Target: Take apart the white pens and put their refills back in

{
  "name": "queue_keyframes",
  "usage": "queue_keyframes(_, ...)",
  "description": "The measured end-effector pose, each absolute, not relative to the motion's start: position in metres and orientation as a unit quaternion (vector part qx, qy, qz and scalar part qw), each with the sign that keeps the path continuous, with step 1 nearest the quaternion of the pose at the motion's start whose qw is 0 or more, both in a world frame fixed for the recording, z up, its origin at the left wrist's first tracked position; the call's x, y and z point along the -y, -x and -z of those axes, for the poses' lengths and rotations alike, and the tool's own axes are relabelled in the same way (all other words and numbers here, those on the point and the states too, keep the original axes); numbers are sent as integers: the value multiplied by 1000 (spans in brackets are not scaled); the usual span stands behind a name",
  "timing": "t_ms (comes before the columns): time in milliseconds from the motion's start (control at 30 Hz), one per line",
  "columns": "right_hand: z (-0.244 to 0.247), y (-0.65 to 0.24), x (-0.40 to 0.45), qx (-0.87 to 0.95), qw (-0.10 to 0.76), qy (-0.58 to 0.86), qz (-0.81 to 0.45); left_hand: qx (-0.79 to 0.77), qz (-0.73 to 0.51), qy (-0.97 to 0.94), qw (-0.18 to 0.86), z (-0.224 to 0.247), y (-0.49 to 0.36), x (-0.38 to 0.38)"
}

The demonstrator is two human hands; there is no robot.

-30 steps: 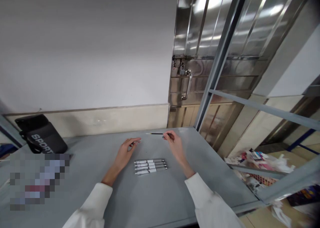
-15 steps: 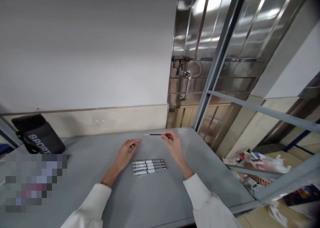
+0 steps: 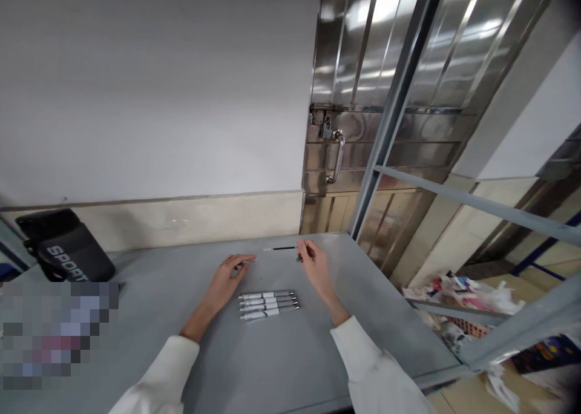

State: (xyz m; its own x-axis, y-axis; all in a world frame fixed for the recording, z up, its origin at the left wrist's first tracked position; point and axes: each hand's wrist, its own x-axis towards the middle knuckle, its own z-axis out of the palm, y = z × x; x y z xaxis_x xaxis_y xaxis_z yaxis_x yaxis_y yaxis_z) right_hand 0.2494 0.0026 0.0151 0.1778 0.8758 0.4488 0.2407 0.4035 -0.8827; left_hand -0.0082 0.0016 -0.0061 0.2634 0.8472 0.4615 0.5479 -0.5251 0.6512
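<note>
Several white-and-silver pens (image 3: 267, 305) lie side by side in a row on the grey table (image 3: 254, 365), between my forearms. Beyond them, a thin black refill with a pale end (image 3: 284, 248) lies near the table's far edge. My right hand (image 3: 314, 261) is beside the refill's right end, fingers pinched on a small dark piece (image 3: 298, 258) too small to identify. My left hand (image 3: 229, 281) rests to the left of the refill, above and left of the pens; its thumb and forefinger are close together, and what they hold, if anything, is too small to tell.
A black case marked SPORT (image 3: 75, 250) stands at the far left, with a pixelated patch in front. The wall borders the table's back. A metal frame post (image 3: 365, 202) rises at the far right corner; plastic bags (image 3: 472, 293) lie beyond the right edge.
My right hand has turned slightly, and the dark piece in its fingers now points down toward the table, apart from the refill. My left hand has barely moved.
</note>
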Motion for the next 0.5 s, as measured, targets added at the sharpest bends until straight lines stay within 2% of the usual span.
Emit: queue_keyframes(500,-15,-253,-7,571,603,479,-283,-451,-445,-728,263,0,8,0)
